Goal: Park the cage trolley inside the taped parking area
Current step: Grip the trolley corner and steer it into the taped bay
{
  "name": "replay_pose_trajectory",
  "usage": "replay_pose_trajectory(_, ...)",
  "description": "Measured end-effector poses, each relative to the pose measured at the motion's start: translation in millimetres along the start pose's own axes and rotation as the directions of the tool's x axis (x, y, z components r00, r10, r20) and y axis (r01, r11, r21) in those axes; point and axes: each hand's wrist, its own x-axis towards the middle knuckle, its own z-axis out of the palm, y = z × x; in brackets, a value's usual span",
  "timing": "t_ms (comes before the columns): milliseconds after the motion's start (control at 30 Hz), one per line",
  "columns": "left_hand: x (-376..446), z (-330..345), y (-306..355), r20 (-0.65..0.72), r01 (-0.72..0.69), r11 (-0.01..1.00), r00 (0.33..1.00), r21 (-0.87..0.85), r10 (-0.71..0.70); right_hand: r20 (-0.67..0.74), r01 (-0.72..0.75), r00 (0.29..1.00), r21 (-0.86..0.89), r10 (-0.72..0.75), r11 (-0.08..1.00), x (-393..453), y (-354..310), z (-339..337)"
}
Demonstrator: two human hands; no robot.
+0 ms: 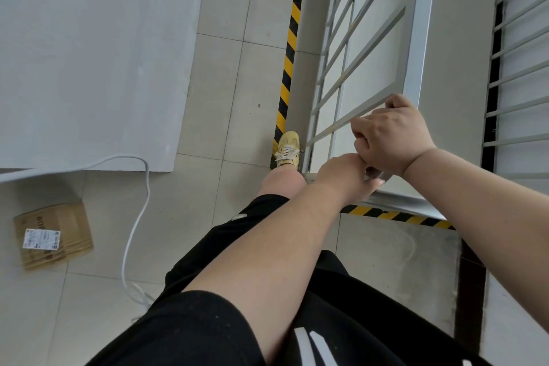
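The grey metal cage trolley (413,38) fills the upper right, seen from above, its barred side running down to my hands. My right hand (392,137) is clenched around the trolley's top corner rail. My left hand (344,175) grips the same rail just below and left of it, the two hands touching. Black-and-yellow striped tape (289,53) runs along the floor to the left of the trolley, and a second strip (398,215) crosses under its near edge. My yellow shoe (287,149) stands on the long strip.
A large grey-white panel (89,53) lies over the floor at upper left. A white cable (135,232) loops across the tiles, and a flat cardboard box (53,236) with a label lies at left. Another barred cage wall (523,53) stands at far right.
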Motion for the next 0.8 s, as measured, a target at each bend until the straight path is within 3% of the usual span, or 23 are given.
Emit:
replay_pose_trajectory(400, 9.5, -6.8, 7.9, 0.049, -0.012, 1.0, 0.999, 0.018, 0.011, -0.06, -0.022, 0.998, -0.011, 0.022, 1.0, -0.1, 5.9, 0.9)
replay_pose_trajectory(800, 11.6, -3.4, 4.5, 0.049, -0.036, 0.998, 0.998, 0.054, 0.034, -0.089, 0.053, 0.994, -0.056, -0.058, 0.997, -2.1, 8.7, 5.8)
